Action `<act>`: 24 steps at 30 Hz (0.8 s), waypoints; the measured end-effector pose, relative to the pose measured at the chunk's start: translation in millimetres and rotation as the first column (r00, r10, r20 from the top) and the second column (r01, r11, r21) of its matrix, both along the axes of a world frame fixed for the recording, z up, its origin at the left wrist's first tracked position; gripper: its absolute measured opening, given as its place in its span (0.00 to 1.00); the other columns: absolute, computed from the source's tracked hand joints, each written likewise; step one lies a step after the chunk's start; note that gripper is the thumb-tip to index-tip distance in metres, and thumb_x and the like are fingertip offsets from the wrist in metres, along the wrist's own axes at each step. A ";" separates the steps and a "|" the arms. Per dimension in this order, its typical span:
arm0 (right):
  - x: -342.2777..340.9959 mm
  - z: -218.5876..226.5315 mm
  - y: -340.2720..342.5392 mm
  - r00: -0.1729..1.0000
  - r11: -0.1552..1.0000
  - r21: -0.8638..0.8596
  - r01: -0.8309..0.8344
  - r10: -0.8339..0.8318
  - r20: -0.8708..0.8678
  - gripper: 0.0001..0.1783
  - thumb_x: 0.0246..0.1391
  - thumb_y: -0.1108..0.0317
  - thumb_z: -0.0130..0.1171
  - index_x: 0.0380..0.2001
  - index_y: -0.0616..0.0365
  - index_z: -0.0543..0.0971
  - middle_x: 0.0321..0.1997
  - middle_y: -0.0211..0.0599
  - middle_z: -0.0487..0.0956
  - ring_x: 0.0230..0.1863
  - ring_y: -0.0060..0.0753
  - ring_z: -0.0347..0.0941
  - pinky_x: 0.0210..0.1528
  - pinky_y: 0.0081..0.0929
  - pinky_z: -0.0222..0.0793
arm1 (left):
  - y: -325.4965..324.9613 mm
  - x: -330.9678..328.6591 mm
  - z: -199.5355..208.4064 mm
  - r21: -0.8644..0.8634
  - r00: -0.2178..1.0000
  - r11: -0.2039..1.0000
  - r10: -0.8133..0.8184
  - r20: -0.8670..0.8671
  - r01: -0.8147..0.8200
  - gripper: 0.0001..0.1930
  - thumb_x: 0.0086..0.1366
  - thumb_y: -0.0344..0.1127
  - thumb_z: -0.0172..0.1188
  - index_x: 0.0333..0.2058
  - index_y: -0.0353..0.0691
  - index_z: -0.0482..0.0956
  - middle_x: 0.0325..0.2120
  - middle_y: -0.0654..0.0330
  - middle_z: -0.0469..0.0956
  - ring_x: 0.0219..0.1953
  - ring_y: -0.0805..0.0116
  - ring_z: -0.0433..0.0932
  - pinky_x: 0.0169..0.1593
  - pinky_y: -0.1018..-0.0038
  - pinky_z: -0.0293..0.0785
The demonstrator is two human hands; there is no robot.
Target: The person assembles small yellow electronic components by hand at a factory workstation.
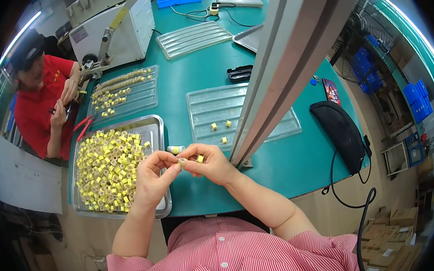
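A green-topped worktable (173,85) fills most of the room in front of me, and an upright metal post (286,65) stands at its near edge, right of the hands. At the far left sits a boxy white machine (115,30); on its near side a co-worker in a red shirt (40,107) has both hands raised close together. Three clear ribbed plastic trays lie on the table: a far one (193,38), a left one (147,94) carrying rows of yellow-banded parts, and a middle one (202,112), partly behind the post. At the near left, a stainless-steel tray (154,131) holds a deep heap of yellow-banded clear components (108,173). A black zippered case (337,135) lies over at the right edge.

The person's left hand (154,177) hangs over that steel tray's right side, thumb and forefinger closed on a small clear component (181,161). The right hand (209,162) meets it there, its fingertips pinched on the same piece, with a second, yellow-banded component (200,159) tucked among its curled fingers. Red-handled pliers (84,126) rest beyond the heap, and a short pale cylinder (175,149) sits just beyond the fingers. Smallest of all, three loose yellow-banded pieces (214,127) dot the middle tray.
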State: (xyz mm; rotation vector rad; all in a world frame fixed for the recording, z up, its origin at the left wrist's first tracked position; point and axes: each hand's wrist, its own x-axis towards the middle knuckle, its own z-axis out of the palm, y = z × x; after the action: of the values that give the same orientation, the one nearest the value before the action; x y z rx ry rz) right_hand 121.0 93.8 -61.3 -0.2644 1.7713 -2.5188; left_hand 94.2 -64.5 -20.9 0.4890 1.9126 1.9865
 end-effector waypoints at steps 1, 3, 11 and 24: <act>0.2 1.0 -0.7 1.000 1.000 0.000 0.000 0.000 0.001 0.09 0.45 0.71 0.56 0.32 0.61 0.74 0.22 0.28 0.69 0.21 0.15 0.64 0.20 0.12 0.61 | 0.3 0.2 0.0 -0.003 1.000 1.000 0.008 -0.010 -0.008 0.05 0.49 0.23 0.56 0.27 0.32 0.71 0.24 0.62 0.72 0.28 0.79 0.70 0.33 0.83 0.66; 0.9 3.0 -2.6 0.994 0.997 0.039 0.062 -0.058 -0.095 0.09 0.45 0.72 0.56 0.32 0.61 0.74 0.22 0.28 0.69 0.21 0.15 0.65 0.20 0.12 0.61 | 0.2 0.3 -0.4 0.000 1.000 1.000 0.013 -0.008 -0.013 0.05 0.49 0.23 0.56 0.27 0.32 0.71 0.24 0.62 0.72 0.28 0.79 0.70 0.33 0.83 0.66; 2.6 -0.6 -4.0 0.994 0.992 -0.128 -0.022 0.036 0.108 0.09 0.47 0.72 0.54 0.33 0.62 0.73 0.21 0.30 0.69 0.19 0.15 0.63 0.19 0.14 0.57 | 3.6 7.5 2.6 0.001 0.987 0.997 0.083 -0.141 -0.083 0.07 0.48 0.24 0.58 0.27 0.33 0.70 0.23 0.62 0.72 0.27 0.76 0.70 0.32 0.82 0.66; 0.2 -4.0 -2.5 0.969 0.929 -0.349 -0.124 0.190 0.160 0.08 0.49 0.71 0.51 0.34 0.62 0.72 0.19 0.28 0.68 0.17 0.16 0.60 0.18 0.14 0.54 | 5.0 5.7 4.4 -0.166 0.465 0.948 -0.021 -0.885 -0.273 0.12 0.39 0.20 0.62 0.25 0.37 0.71 0.23 0.59 0.71 0.26 0.64 0.70 0.30 0.74 0.65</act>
State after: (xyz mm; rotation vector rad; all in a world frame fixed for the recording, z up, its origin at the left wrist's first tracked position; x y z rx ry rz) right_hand 121.2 91.3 -65.4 -0.1621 1.1956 -2.6145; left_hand 99.8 -59.6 -16.5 1.5861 2.8424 1.5459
